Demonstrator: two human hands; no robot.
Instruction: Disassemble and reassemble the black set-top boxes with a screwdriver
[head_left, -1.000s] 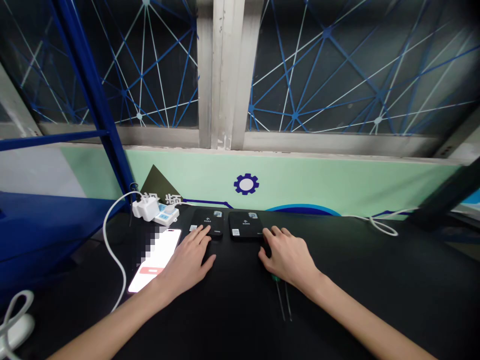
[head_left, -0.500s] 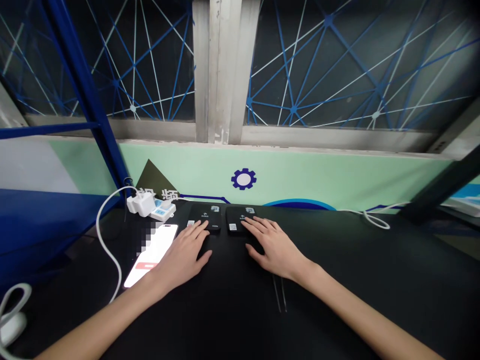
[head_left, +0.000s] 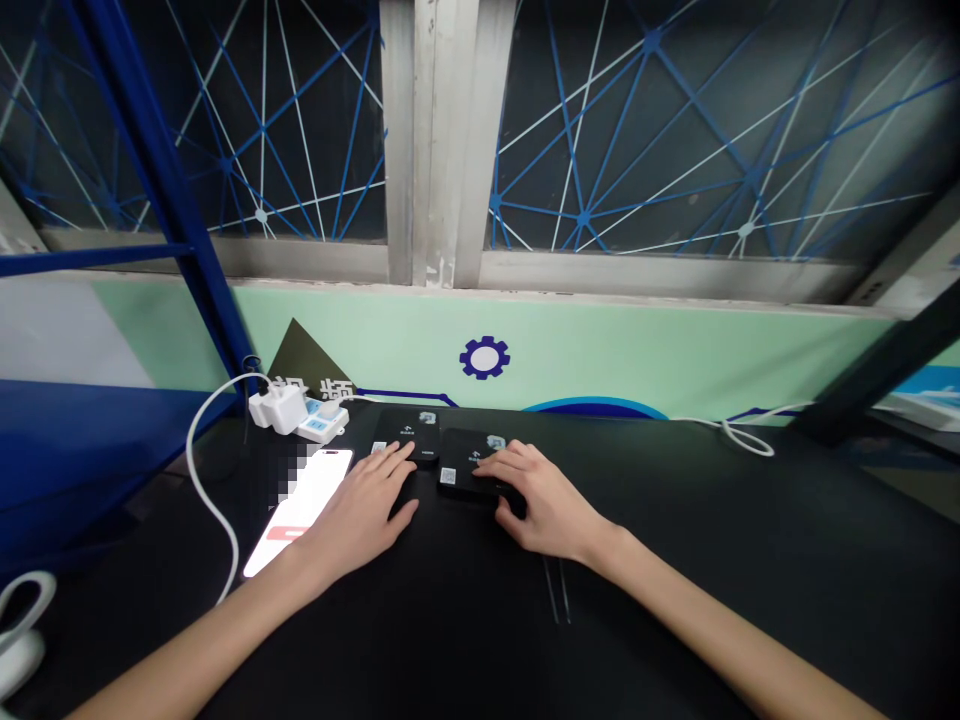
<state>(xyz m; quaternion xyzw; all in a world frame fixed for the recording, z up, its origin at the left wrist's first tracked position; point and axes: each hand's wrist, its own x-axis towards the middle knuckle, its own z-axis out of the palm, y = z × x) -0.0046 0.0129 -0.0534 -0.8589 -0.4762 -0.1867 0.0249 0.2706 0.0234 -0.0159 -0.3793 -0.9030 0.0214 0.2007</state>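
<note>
Two flat black boxes with small white printing and pale labels lie side by side on the black table. My left hand is open, its fingertips resting on the near part of the left box; the fingers are stretched out and the thumb stands apart. On the right box, which sits a little closer to me, my right hand has its bent fingers on top and its thumb at the near right edge. That grip hides the box's right side. Beside my left hand lies a phone with a lit white screen.
A white power strip with a charger plug stands at the back left, its white cable curving forward. Thin metal tweezers lie near my right wrist. Another white cable loops at the back right.
The right box has slid towards me and slightly left, with my right hand's fingers curling and its thumb drawing in at the edge. My left hand has stayed on its box.
</note>
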